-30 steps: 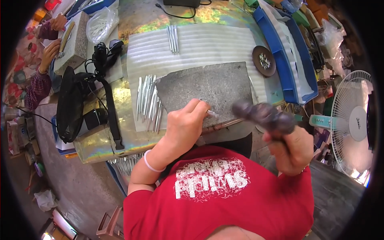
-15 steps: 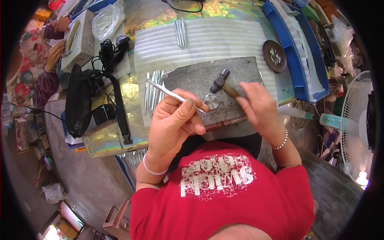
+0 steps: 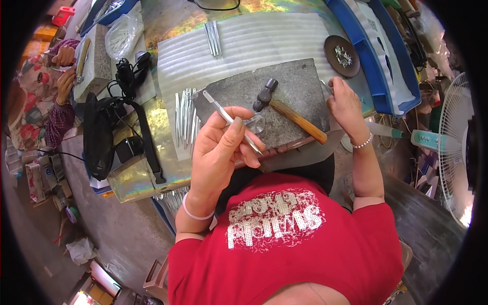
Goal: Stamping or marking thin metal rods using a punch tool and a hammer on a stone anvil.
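My left hand (image 3: 218, 140) pinches a slim silvery metal strip (image 3: 223, 113) between thumb and fingers; its slotted end points up and away. My right hand (image 3: 348, 104) is beside the grey stone slab's (image 3: 300, 81) right edge, its fingers closed at a thin silvery piece (image 3: 326, 87) whose kind I cannot make out. On the slab lies a hammer (image 3: 292, 117) with a dark head and wooden handle, untouched. A clear round disc (image 3: 258, 124) rests on the slab, partly hidden behind my left hand. More silvery strips (image 3: 184, 117) lie left of the slab.
White foam sheeting (image 3: 254, 40) covers the table, with several strips (image 3: 212, 39) at its far side. A brown dish (image 3: 333, 56) holds small metal pieces. Blue trays (image 3: 378, 96) stand right, near a fan (image 3: 452, 147). A black bag (image 3: 96, 132) and a co-worker's hands (image 3: 65, 81) are left.
My right hand has let go of the hammer, which now lies on the slab, and moved right to the thin silvery piece. My left hand keeps the strip, now tilted more steeply.
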A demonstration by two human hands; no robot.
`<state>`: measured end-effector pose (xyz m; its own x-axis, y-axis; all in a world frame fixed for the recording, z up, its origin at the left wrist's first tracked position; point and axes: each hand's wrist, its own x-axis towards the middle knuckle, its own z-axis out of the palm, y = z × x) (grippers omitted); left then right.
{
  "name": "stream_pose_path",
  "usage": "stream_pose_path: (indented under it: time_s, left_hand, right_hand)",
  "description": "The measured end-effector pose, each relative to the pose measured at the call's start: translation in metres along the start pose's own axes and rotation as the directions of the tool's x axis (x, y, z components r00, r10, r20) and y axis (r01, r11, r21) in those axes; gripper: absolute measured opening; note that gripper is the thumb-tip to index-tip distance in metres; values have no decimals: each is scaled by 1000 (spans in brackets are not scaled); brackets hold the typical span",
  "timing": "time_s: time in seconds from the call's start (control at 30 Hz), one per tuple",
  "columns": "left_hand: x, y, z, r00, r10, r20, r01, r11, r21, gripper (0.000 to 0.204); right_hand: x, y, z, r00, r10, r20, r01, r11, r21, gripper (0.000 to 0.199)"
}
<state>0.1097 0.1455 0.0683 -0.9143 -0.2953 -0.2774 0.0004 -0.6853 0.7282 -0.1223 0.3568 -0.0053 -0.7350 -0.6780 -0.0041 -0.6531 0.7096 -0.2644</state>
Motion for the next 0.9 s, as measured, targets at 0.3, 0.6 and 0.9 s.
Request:
stream_pose_path:
  time_s: [0.3,0.6,0.9]
  left_hand:
    - [-8,-3,10,999,46,-29,-29,904,426,18]
    - [-11,-22,24,968,129,217,-234,784,575,26]
    - [-25,-26,30,972,171,159,-220,901,375,14]
  right_hand:
    - [-46,-25,-76,993,77,90,-118,682,722,12]
    - [-69,-103,-85,931,-258,257,-249,64,966,14]
    - [-61,-130,-71,958,-260,-117,193,292,937,7]
